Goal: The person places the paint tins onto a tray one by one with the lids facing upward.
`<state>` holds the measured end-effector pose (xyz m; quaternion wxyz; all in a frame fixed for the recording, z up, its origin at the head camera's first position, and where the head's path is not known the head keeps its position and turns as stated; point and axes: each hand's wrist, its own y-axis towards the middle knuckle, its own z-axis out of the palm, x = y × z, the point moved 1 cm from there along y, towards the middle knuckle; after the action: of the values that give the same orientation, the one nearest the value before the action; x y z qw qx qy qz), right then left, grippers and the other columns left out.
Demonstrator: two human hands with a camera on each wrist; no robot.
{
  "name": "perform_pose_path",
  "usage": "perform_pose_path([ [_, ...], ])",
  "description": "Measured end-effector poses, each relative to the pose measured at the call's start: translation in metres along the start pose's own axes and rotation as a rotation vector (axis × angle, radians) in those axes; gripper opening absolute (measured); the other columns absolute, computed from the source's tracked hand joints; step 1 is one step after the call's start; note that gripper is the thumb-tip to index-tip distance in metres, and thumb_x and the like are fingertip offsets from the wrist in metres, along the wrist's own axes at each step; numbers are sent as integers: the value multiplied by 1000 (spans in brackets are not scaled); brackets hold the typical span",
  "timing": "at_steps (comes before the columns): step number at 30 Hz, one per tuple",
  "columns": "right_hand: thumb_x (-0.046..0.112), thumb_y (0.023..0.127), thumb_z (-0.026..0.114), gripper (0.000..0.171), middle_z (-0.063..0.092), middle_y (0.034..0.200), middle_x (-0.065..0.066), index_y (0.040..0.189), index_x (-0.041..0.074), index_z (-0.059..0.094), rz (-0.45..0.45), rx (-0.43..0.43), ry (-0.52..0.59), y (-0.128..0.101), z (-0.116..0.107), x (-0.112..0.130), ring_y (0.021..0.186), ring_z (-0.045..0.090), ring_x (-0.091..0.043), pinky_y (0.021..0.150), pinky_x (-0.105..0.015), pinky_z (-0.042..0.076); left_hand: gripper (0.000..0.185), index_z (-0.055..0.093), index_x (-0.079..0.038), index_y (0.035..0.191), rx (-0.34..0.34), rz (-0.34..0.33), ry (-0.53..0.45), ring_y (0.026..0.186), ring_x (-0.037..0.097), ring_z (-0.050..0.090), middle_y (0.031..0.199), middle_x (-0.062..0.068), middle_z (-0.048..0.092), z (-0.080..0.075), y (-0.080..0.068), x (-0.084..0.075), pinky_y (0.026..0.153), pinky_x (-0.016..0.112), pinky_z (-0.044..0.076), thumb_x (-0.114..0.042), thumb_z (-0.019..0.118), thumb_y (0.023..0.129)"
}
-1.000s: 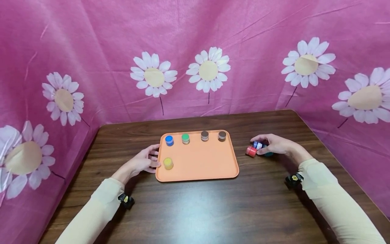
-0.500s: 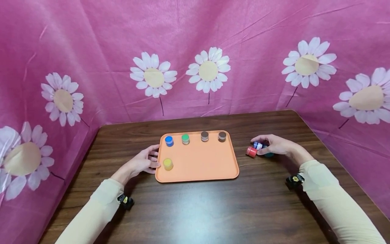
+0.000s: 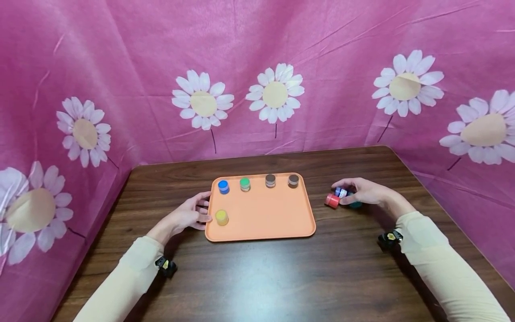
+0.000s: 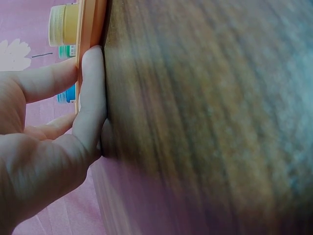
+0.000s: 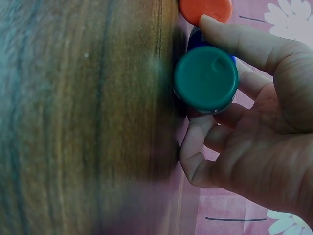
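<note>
Fingers of your right hand curl around a cluster of three small paint jars lying on the table to the right of the tray: a dark blue jar pinched under your fingertips, a teal-lidded jar cupped against your palm, and a red-lidded jar just beside them, touching your index fingertip in the right wrist view. Your left hand lies relaxed on the table with its straight fingers pressed against the left edge of the orange tray, holding nothing. On that tray you have five jars standing upright: a yellow jar alone near the front left corner, close to your left fingertips, and four in a row along the far edge, namely one blue jar, one green jar, and two brown-lidded jars, the second at. That makes eight jars in all, five on the tray and three off it. Around the dark wooden table hangs a pink cloth printed with white daisies.
</note>
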<state>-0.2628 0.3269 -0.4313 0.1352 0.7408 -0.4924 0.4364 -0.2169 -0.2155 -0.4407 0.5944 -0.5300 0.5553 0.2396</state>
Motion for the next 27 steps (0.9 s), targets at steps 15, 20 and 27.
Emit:
perform_pose_path([
  [15, 13, 90, 78, 59, 61, 119, -18, 141, -3, 53, -7, -21, 119, -3, -7, 8, 102, 56, -23, 83, -27, 52, 88, 18, -6, 160, 13, 1, -5, 101, 26, 54, 138, 25, 35, -1, 1, 0, 71, 43, 61, 11, 67, 88],
  [20, 15, 89, 78, 60, 62, 120, -17, 141, -1, 53, -38, -46, 101, -5, -10, 18, 103, 58, -22, 85, -25, 51, 88, 18, -6, 160, 15, -2, -3, 102, 26, 54, 138, 25, 35, 1, 0, -1, 72, 43, 61, 10, 67, 88],
  [27, 22, 91, 79, 59, 62, 124, -14, 142, 5, 54, -65, -74, 74, -3, -10, 36, 106, 58, -23, 88, -26, 51, 89, 19, -6, 160, 9, 4, -3, 102, 26, 54, 138, 26, 35, 0, -1, -1, 72, 43, 61, 11, 67, 88],
])
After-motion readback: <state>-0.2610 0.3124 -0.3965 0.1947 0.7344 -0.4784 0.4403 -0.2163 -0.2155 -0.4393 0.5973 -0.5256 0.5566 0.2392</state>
